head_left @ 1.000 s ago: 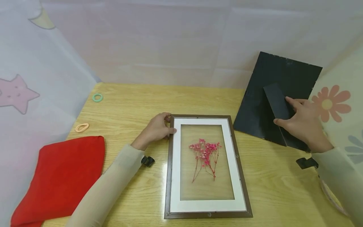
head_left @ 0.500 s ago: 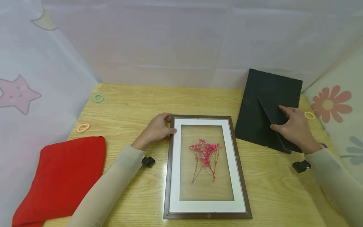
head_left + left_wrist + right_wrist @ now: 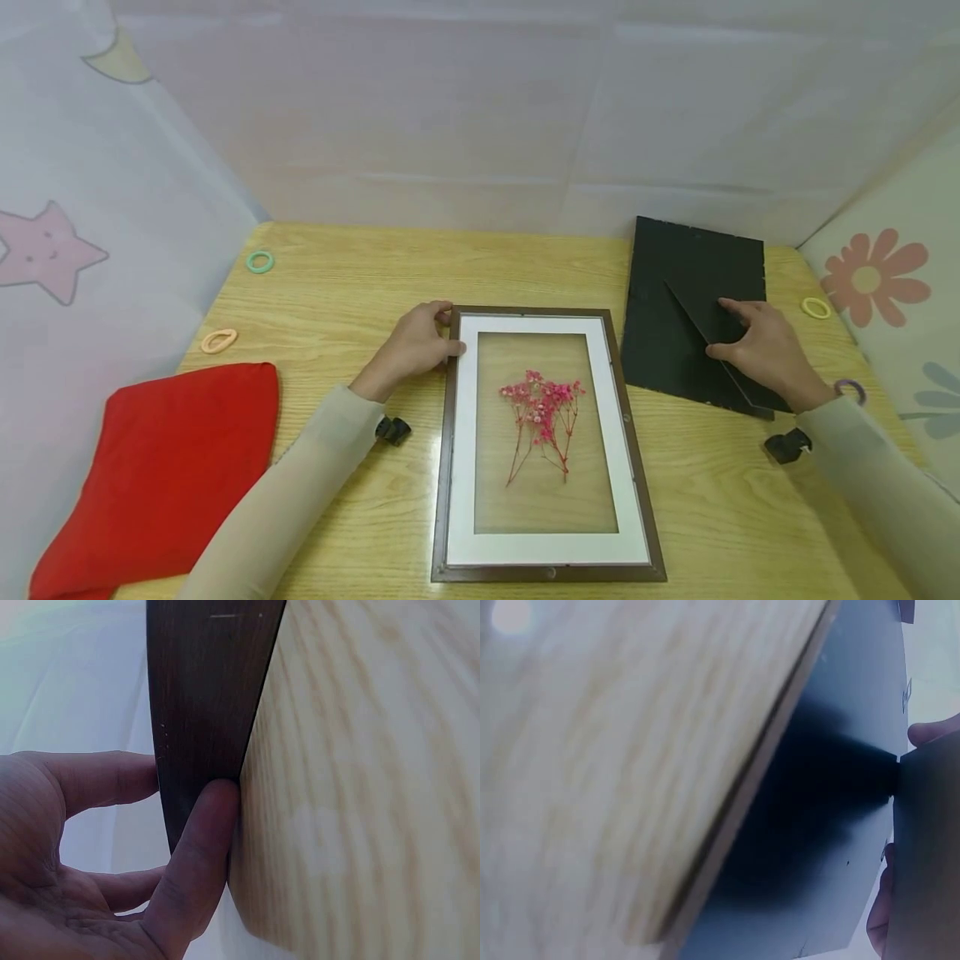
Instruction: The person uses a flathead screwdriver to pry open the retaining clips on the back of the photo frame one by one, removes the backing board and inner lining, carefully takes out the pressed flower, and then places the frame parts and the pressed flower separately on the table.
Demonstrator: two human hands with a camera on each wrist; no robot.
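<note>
Right hand (image 3: 768, 350) pinched the flap (image 3: 701, 315) of the black board (image 3: 660, 333), thumb on one side, fingers on the other. Left hand (image 3: 412, 337) gripped the frame (image 3: 480, 574) by its outer edge, between 10 and 11 o'clock of the frame's centre.

Key relation, as judged: board to frame. Board lay at 2 o'clock from the frame, its lower left corner close by the frame's right side; contact could not be told. Long axes of both ran roughly 12 to 6. Flap slanted about 11 to 5. From the right hand, the board spread mainly toward 10 and the frame lay toward 8. Right hand was nearer the board, left the frame. Whether the board's whole underside rested on the table (image 3: 360, 275): not clear.

Frame contents: white mat (image 3: 551, 547) inside the rim; pink flowers (image 3: 542, 404) within its opening, heads toward 12, stems toward 6.

Outlying, from the frame: red cloth (image 3: 157, 475) at 9; orange ring (image 3: 219, 340) and green ring (image 3: 260, 262) near 10; yellow ring (image 3: 815, 308) and purple ring (image 3: 851, 388) at 2 to 3.
</note>
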